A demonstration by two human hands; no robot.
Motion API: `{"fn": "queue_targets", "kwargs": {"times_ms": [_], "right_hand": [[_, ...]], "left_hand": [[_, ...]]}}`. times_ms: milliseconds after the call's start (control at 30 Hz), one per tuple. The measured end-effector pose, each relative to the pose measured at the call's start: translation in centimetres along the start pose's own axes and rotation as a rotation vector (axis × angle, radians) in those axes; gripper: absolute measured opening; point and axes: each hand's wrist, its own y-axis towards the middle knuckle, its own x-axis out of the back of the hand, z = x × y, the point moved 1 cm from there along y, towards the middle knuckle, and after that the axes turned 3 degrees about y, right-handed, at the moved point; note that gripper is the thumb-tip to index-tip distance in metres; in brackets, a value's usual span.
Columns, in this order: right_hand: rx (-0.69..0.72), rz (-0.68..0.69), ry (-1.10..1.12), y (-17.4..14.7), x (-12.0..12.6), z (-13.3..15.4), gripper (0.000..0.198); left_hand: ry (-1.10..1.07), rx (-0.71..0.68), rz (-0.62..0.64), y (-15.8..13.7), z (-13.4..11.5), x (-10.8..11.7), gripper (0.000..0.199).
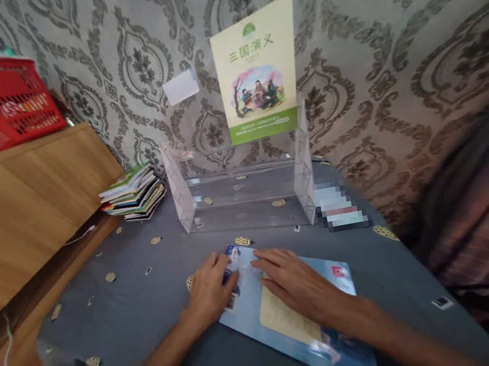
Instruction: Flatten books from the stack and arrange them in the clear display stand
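Observation:
A blue book (298, 356) with a pale cream panel and a barcode lies flat on the dark grey tablecloth (138, 309). My left hand (210, 287) rests over its left edge, thumb and fingers apart beside the barcode. On the cover, close to the top edge, my right hand (295, 281) lies with its fingers stretched out. Behind the book stands a clear acrylic tiered rack (249, 207). A pale yellow and green book (256, 86) stands upright on its top tier, at the right side.
A stack of books (133, 193) sits at the back left by a wooden cabinet (30, 202). On the cabinet is a red plastic basket (15, 91). A pixelated flat item (340, 204) lies right of the rack. A white card (181, 87) shows against the patterned wall.

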Motion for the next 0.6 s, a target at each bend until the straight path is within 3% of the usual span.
{"fn": "queue_targets", "kwargs": {"times_ms": [100,233,367,600], "right_hand": [[-0.033,0.079,-0.03,-0.1,-0.6,-0.3,0.032],[-0.068,0.116,-0.049,-0.2,-1.9,-0.7,0.038],[-0.07,0.113,-0.054,-0.3,-2.7,-0.9,0.04],[-0.01,0.069,-0.056,-0.6,-3.0,-1.4,0.041]], "left_hand": [[0.078,-0.061,0.04,1.2,-1.0,0.5,0.017],[0.205,-0.166,-0.076,3.4,-1.2,-0.1,0.017],[0.048,-0.283,-0.144,4.7,-0.3,-1.9,0.016],[-0.155,-0.301,-0.202,4.8,1.3,-3.1,0.014]]}}
